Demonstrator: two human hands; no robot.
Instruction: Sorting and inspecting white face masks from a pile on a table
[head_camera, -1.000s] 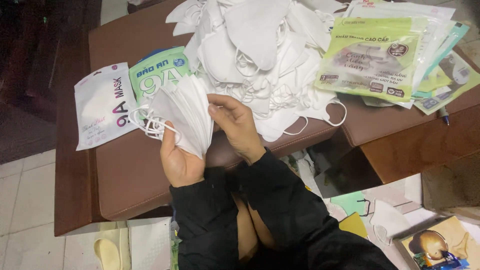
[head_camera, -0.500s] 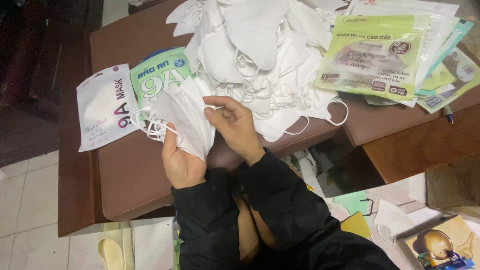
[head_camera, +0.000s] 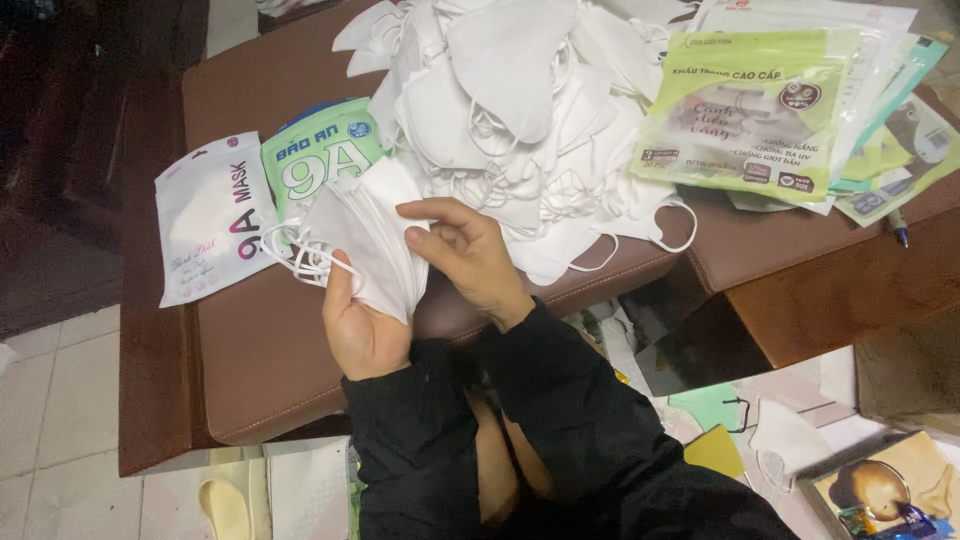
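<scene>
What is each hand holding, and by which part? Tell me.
The left hand grips a stack of white face masks by its lower edge; the right hand fingers the stack's top right edge.

Mask pile (head_camera: 520, 110) behind held stack (head_camera: 365, 235) — packets (head_camera: 745, 115) to its right.

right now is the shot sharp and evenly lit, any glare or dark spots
Head view: mostly sharp, the stack of white masks in the left hand reads clearly; the white mask pile is bright, nearly washed out; the black sleeves and the top left corner are dark, detail lost.
</scene>
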